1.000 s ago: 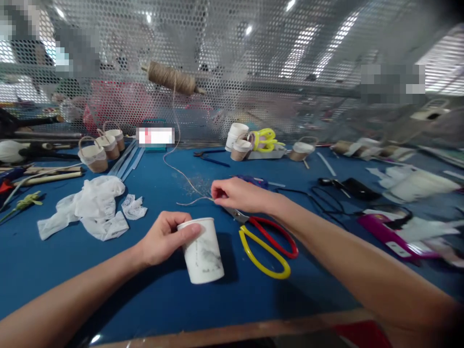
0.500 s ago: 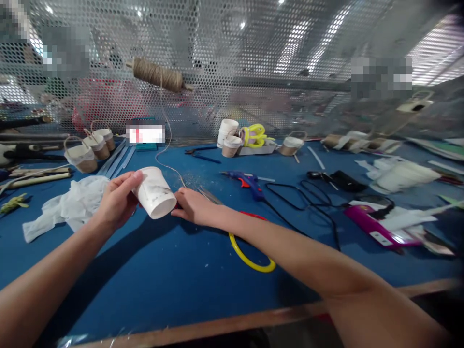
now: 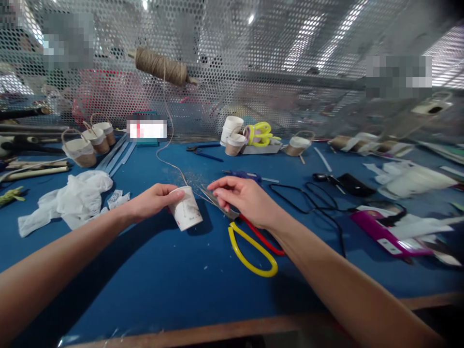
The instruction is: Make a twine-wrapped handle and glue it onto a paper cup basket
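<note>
My left hand (image 3: 159, 200) grips a white paper cup (image 3: 186, 210) with printed marks, thumb at its upper rim. The cup is tilted, its lower end toward me. To the right of it, my right hand (image 3: 244, 198) hovers over the blades of large scissors (image 3: 226, 208) with one yellow and one red handle. Its thumb and forefinger point left, slightly apart, and nothing shows between them; the other fingers are partly hidden. Thin twine (image 3: 168, 162) hangs from a spool (image 3: 161, 66) and runs down to the table behind the cup's upper edge.
A blue glue gun (image 3: 242, 175) lies behind my right hand, with its black cord (image 3: 308, 208). White cloth (image 3: 76, 198) is at left. Small handled buckets (image 3: 82, 153) stand back left. Pliers (image 3: 205, 151), cups (image 3: 232, 128) and a purple power strip (image 3: 389, 237) are also on the table.
My left hand has carried the cup to the right and turned it. My right hand has moved right, away from the cup, to above the scissors. The view has shifted slightly.
</note>
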### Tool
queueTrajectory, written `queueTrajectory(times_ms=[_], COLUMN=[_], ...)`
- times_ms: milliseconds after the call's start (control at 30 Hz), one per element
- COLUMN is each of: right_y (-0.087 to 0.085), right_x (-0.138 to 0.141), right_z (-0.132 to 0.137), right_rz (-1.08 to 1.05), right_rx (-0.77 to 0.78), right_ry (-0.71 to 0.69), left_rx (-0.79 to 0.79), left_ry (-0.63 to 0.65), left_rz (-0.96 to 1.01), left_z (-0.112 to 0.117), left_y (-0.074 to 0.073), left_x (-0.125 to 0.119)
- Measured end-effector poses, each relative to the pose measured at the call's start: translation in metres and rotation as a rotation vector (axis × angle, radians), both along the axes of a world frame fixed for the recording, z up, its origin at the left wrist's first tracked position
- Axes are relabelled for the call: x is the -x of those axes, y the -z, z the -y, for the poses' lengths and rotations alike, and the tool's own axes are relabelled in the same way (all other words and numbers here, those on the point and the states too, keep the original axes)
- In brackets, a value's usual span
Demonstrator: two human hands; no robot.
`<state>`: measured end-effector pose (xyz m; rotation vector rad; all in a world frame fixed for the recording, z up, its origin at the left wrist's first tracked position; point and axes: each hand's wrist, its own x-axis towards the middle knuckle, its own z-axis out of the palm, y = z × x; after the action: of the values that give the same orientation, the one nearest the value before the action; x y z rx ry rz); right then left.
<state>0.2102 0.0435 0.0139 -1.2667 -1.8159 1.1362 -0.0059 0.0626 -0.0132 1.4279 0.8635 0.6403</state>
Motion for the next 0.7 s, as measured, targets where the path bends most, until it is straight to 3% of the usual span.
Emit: queueTrajectory(times_ms=[133,233,333,433,533,700], right_y=[0.006,0.012,0.016,0.016,0.015,0.014], right_x=[0.006,0.010,0.011,0.012,0.013,0.015], right_z=[0.017,0.022,0.023,0.024,0.025,0.027], right_rz=[0.023,0.052,0.058,0.071,0.113,0.162], right_rx=[-0.042,-0.133,-0.175,-0.214,-0.269,-0.328], right_ry=[-0.025,-0.035,-0.030,-0.009,-0.008,-0.018], left_rx=[-0.095,-0.280,-0.565,-0.968,-1.190,-1.248], left_ry=[0.058,-0.050,-0.217,-0.340,-0.283,-0.199], left_rz=[-0.094,-0.191,-0.301,-0.406,-0.393,-0.416], left_z=[-0.004,-0.003,0.001,0.008,0.018,0.030], left_y=[0.003,0.011,0.016,0.011,0.001,-0.009], left_x=[-0.005,-0.008,-0.009,-0.010,-0.011,-0.014])
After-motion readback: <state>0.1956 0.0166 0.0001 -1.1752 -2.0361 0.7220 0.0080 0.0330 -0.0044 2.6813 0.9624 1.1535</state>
